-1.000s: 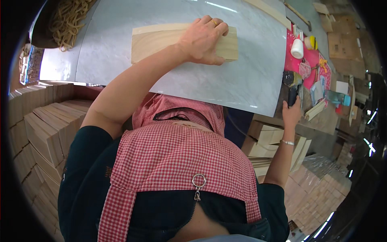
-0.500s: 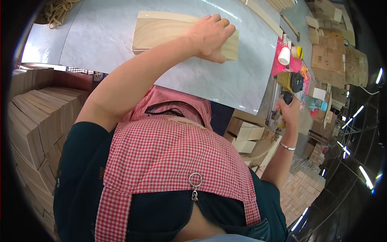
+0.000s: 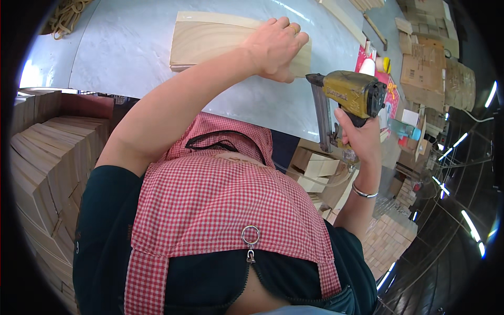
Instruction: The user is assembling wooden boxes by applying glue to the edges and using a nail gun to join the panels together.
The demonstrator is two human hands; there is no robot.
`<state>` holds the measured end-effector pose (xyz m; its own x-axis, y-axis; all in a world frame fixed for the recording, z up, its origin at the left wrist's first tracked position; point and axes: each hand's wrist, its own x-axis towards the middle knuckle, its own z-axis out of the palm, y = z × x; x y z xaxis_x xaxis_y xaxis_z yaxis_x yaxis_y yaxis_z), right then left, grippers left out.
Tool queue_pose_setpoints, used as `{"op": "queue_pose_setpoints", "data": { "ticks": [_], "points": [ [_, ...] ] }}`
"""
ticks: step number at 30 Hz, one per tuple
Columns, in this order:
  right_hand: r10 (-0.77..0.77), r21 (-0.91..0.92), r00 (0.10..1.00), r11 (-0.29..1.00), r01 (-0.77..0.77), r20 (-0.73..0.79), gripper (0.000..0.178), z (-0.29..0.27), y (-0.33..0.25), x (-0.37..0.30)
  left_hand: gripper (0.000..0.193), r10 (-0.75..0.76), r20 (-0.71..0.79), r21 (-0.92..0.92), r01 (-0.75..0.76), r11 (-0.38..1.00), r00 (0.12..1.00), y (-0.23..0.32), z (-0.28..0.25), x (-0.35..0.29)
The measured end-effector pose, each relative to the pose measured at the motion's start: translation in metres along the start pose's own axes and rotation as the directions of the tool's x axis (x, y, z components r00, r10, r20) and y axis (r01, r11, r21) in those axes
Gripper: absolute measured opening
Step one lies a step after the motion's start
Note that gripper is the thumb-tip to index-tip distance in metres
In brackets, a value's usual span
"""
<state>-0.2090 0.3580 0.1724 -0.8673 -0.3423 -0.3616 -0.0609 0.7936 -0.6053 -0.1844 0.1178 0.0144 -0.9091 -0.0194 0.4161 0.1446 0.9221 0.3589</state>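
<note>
Pale wooden boards (image 3: 210, 42), fitted together into a long block, lie on the grey-white tabletop. My left hand (image 3: 275, 50) grips their right part, its fingers over the far edge and thumb at the near edge. Whether they form a hollow box is hidden. My right hand (image 3: 362, 134) is wrapped around the handle of a yellow and black nail gun (image 3: 349, 92). The gun's dark nose points left, close to the boards' right end; I cannot tell if it touches.
Stacked wooden boards (image 3: 52, 152) rise at the left. Rubber bands (image 3: 68, 18) lie at the far left. Beyond the nail gun are a white bottle (image 3: 367, 66), a yellow tape roll (image 3: 385, 65) and a hammer (image 3: 376, 32). Cardboard boxes (image 3: 425, 68) stand at the right.
My right hand has brought the nail gun leftward from the table's right side, and its nose now lies near the boards' right end. My left hand keeps its grip on the boards.
</note>
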Motion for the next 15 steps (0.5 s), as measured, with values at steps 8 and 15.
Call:
{"op": "queue_pose_setpoints", "data": {
  "ticks": [8,15],
  "points": [
    [0.033,0.082,0.999,0.996,-0.029,-0.042,0.026,0.013,0.001,-0.004,0.058,-0.01,0.009,0.01,0.01,1.0,1.0,0.0,0.0,0.001],
    [-0.02,0.127,0.998,0.992,0.028,-0.065,0.025,0.011,-0.002,0.008,0.058,-0.006,0.033,0.005,0.006,1.0,0.999,0.001,-0.003,0.0]
  ]
}}
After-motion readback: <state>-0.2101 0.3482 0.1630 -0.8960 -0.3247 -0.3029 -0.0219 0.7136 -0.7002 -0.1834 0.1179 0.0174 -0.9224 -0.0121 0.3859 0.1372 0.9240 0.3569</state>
